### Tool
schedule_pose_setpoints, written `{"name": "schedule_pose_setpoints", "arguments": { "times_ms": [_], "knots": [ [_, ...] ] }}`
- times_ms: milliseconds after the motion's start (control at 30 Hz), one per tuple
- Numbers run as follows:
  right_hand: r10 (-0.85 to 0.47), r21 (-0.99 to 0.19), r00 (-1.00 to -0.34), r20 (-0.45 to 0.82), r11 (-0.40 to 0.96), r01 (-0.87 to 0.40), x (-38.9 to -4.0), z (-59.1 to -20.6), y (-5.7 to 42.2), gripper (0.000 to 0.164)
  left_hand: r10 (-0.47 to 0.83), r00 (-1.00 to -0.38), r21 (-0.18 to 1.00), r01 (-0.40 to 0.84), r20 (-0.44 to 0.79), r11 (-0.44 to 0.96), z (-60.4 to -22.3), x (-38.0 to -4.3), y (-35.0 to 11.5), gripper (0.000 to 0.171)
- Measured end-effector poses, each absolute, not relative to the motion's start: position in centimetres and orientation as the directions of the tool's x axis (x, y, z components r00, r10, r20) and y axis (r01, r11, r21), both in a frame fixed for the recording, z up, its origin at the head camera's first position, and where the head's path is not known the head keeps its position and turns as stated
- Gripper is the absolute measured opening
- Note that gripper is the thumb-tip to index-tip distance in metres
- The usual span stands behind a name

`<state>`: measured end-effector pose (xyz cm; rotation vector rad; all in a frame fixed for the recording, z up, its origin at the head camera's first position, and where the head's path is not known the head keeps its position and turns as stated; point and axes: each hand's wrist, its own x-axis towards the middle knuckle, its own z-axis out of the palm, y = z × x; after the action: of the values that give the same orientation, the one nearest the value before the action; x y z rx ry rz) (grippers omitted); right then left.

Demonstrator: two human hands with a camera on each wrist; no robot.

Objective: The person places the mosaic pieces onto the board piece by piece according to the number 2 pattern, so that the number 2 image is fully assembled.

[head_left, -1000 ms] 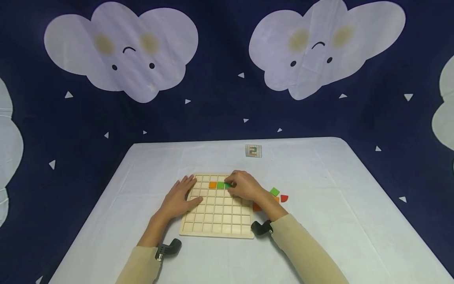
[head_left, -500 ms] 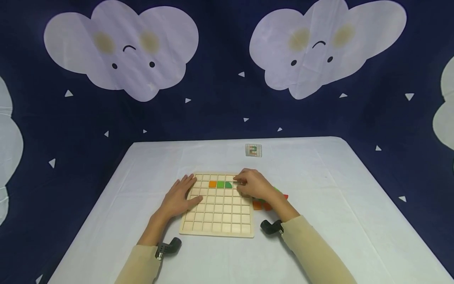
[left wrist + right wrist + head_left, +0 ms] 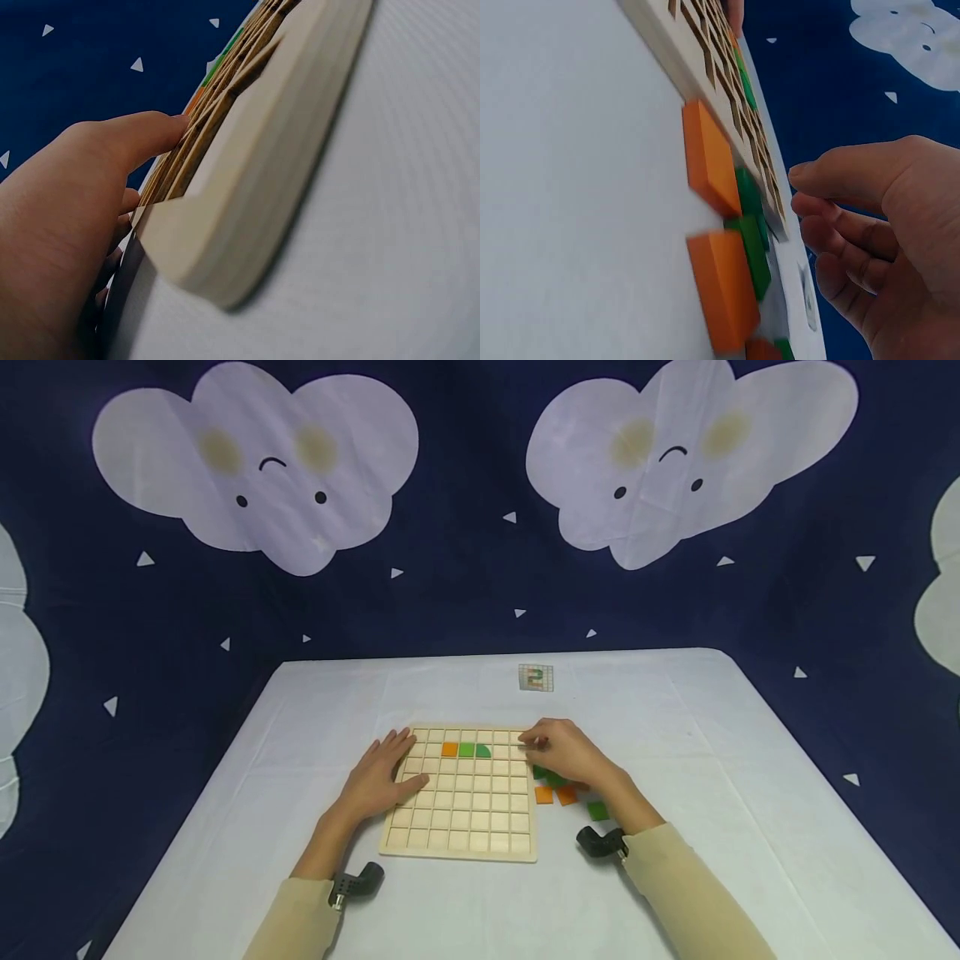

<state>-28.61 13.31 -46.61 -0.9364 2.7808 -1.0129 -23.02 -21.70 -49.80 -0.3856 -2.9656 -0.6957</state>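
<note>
A wooden grid board (image 3: 465, 818) lies on the white table. In one of its upper rows sit an orange square tile (image 3: 449, 749), a green square tile (image 3: 466, 750) and a green quarter-round tile (image 3: 483, 751), side by side. My left hand (image 3: 378, 779) rests on the board's left edge, fingers spread and thumb over the grid. Above the board's upper right edge is my right hand (image 3: 570, 752), fingers loosely bent. The right wrist view shows nothing between its thumb (image 3: 825, 174) and fingers. Loose orange tiles (image 3: 724, 289) and green tiles (image 3: 754, 255) lie below it, partly hidden in the head view.
A small card (image 3: 536, 677) with a gridded coloured pattern lies farther back on the table. One green tile (image 3: 597, 811) lies near the right forearm. A dark blue cloth with clouds (image 3: 255, 468) hangs behind the table.
My right hand has moved right, away from the green quarter-round tile, which now shows fully in its cell. The left hand has stayed in place.
</note>
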Motion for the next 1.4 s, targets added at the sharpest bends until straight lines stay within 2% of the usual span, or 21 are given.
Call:
{"name": "schedule_pose_setpoints", "arguments": {
  "times_ms": [567, 1100, 1400],
  "knots": [
    [-0.499, -0.561, -0.86, 0.11, 0.683, -0.468, -28.3, -46.7, 17.0, 0.023, 0.238, -0.962, 0.431, 0.272, 0.132, 0.86, -49.8, -23.0, -21.9, 0.084],
    [-0.46, -0.538, -0.887, 0.043, 0.737, -0.408, -28.2, -46.7, 20.5, 0.033, 0.232, -0.965, 0.438, 0.261, 0.119, 0.861, -49.9, -22.9, -21.9, 0.084],
    [-0.436, -0.522, -0.9, 0.009, 0.766, -0.376, -28.2, -46.7, 21.2, 0.029, 0.235, -0.965, 0.427, 0.263, 0.118, 0.865, -49.7, -23.0, -21.9, 0.085]
  ]
}}
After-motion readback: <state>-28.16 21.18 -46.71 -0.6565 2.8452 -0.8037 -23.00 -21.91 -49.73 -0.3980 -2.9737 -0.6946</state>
